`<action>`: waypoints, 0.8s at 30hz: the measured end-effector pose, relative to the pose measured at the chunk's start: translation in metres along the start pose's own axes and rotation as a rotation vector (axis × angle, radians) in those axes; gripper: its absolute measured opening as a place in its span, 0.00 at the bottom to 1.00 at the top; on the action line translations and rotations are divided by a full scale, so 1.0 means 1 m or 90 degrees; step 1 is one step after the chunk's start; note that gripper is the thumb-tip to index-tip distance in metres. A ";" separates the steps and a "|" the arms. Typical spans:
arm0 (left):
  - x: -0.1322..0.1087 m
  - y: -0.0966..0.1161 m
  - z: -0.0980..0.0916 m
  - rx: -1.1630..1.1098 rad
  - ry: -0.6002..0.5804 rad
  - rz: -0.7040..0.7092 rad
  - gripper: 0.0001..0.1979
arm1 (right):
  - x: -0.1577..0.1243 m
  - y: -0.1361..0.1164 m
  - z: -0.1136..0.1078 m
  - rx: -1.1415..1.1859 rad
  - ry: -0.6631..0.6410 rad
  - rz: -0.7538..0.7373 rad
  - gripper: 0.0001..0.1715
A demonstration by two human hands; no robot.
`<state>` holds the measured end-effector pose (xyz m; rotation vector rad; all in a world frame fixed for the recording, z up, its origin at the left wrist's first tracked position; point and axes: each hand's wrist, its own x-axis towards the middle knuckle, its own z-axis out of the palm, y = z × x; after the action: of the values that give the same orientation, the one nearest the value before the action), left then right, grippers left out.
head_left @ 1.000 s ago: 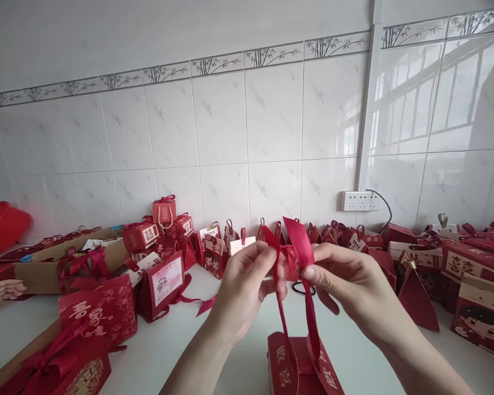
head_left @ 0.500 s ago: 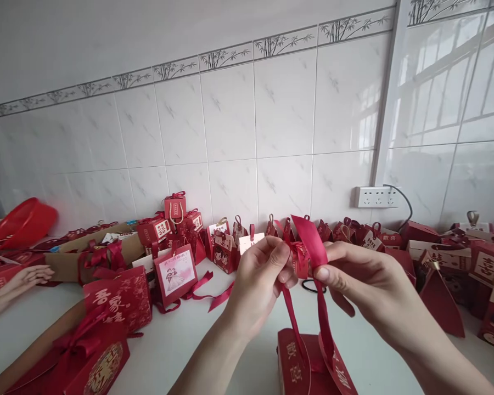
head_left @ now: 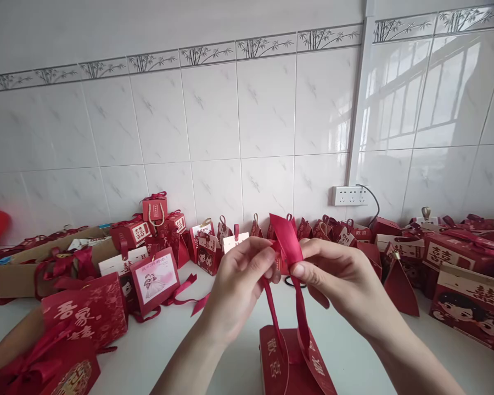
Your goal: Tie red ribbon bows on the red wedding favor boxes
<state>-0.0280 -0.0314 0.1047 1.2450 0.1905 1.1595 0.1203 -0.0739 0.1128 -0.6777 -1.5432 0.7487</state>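
A red gift box (head_left: 271,362) with pale printed characters stands on the table before me, its top flaps folded up. Dark pink ribbon (head_left: 287,241) rises from it in two strands. My left hand (head_left: 242,285) pinches the left strand between thumb and fingers, above the box. Close beside it, my right hand (head_left: 333,274) grips the right strand, whose broad end sticks up past the fingertips. The hands nearly meet. Part of the ribbon is hidden behind the fingers.
Many red gift boxes line the tiled wall. At left are a card box with a couple's picture (head_left: 155,278), an open cardboard box (head_left: 16,281) and another person's arm (head_left: 16,340). A power strip (head_left: 349,196) sits on the wall; a character-printed box (head_left: 469,312) stands at right.
The view has swung to the right, so everything sits further left in the picture. The other person's open hand at left is out of sight. My hands keep hold of the ribbon.
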 end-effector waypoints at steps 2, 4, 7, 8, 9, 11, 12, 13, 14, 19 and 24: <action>0.000 0.001 -0.001 0.010 0.003 0.012 0.05 | 0.000 0.000 0.000 -0.010 0.012 -0.006 0.06; -0.001 0.001 -0.001 0.019 0.006 0.019 0.04 | -0.001 -0.001 0.000 -0.017 0.018 -0.007 0.07; -0.002 0.002 0.000 0.029 -0.009 0.021 0.05 | -0.002 -0.001 0.001 -0.013 0.006 0.001 0.09; -0.003 0.002 0.001 0.034 -0.017 0.018 0.05 | -0.002 -0.001 0.002 -0.009 0.002 0.007 0.09; -0.004 0.002 0.002 0.040 -0.025 0.014 0.05 | -0.002 0.000 0.003 -0.003 -0.001 0.013 0.10; -0.006 0.003 0.003 0.054 -0.043 0.011 0.06 | -0.003 0.000 0.005 0.009 0.002 0.021 0.13; -0.007 0.003 0.004 0.062 -0.051 0.013 0.06 | -0.003 0.000 0.005 0.011 0.007 0.021 0.15; -0.008 0.003 0.006 0.070 -0.055 0.019 0.06 | -0.003 -0.001 0.006 0.007 0.013 0.021 0.16; -0.009 0.003 0.007 0.079 -0.055 0.027 0.06 | -0.004 -0.002 0.007 -0.002 0.018 0.021 0.18; -0.013 0.006 0.011 0.134 -0.026 0.059 0.06 | -0.006 -0.007 0.007 -0.075 0.054 0.014 0.18; -0.017 0.010 0.013 0.168 -0.070 0.056 0.07 | -0.008 -0.010 0.007 -0.104 0.056 -0.007 0.16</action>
<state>-0.0327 -0.0538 0.1099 1.5598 0.2135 1.1639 0.1137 -0.0864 0.1152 -0.8123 -1.5369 0.5816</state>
